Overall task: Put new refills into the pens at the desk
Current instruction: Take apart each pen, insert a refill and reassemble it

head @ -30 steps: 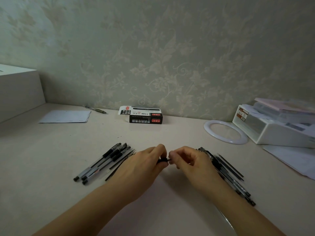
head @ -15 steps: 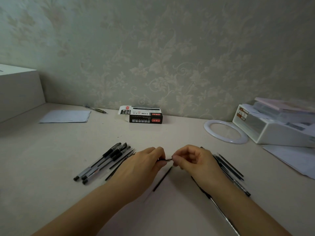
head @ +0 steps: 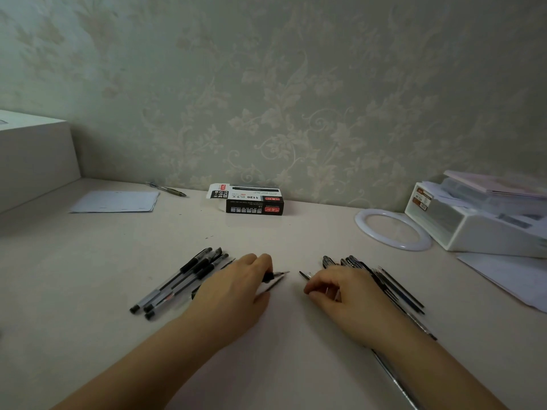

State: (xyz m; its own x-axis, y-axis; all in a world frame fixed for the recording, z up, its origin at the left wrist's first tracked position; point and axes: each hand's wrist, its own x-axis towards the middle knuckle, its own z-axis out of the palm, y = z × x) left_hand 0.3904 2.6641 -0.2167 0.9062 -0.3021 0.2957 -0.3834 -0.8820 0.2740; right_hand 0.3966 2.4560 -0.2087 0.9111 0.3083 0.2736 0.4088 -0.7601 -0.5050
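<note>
My left hand point(head: 233, 291) pinches a black pen tip section point(head: 275, 275), its metal point aimed right. A thin dark refill point(head: 272, 286) lies just under those fingers. My right hand point(head: 340, 294) has curled fingers that pinch a thin pen part point(head: 305, 275), whose dark end sticks out to the left. A clear pen barrel point(head: 393, 380) shows under my right forearm; whether it is the same piece is hidden. Several capped black pens point(head: 180, 279) lie left of my left hand. Behind my right hand is a pile of refills and pens point(head: 393, 285).
A black and white refill box point(head: 251, 199) sits by the wall. On the right are a white ring point(head: 362, 224), a white organiser point(head: 473, 232) and loose papers point(head: 503, 276). At the back left are a paper sheet point(head: 115, 201), a pen point(head: 165, 189) and a white box point(head: 32, 155).
My hands were together at the centre on one pen and have drawn apart. The left keeps the tip section. The right has moved right toward the pile.
</note>
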